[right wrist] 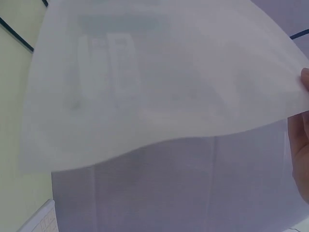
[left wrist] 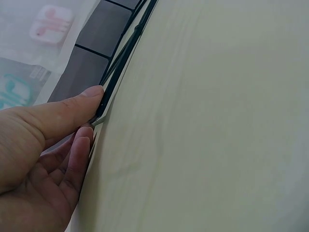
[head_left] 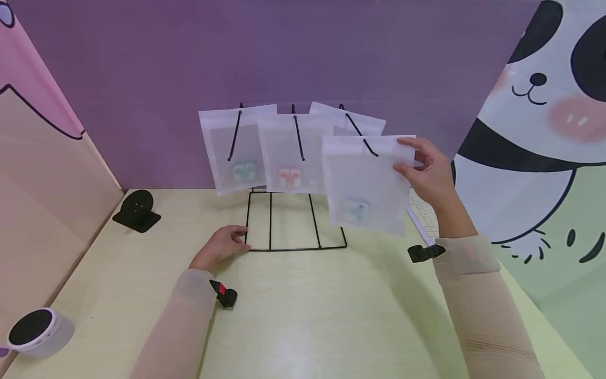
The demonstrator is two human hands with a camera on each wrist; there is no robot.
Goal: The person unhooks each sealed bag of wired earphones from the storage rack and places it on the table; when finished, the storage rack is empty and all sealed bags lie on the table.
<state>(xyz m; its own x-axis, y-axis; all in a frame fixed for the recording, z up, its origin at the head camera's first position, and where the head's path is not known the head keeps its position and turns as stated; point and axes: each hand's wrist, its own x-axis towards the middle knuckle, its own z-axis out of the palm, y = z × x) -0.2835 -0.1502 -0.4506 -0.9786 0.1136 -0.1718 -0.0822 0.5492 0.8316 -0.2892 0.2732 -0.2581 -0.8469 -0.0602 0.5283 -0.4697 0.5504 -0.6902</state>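
A black wire display rack [head_left: 294,250] stands on the table, with several frosted white pouches hanging from its hooks. My left hand [head_left: 221,246] pinches the front left corner of the rack's base; in the left wrist view the thumb [left wrist: 79,102] lies over the wire. At the front right, my right hand [head_left: 432,176] holds a frosted pouch [head_left: 366,181] by its upper right edge. A hook [head_left: 371,148] tip pokes out in front of that pouch. Earphones show faintly inside: bluish in the held pouch, pink in the middle pouch [head_left: 293,142], teal in the left pouch [head_left: 239,139].
Behind the held pouch hangs another pouch [head_left: 347,118]. A white keyboard [head_left: 423,213] lies on the right, partly hidden. On the left are a black stand [head_left: 137,210] and a white round device [head_left: 42,334]. A purple wall [head_left: 303,52] rises behind the table.
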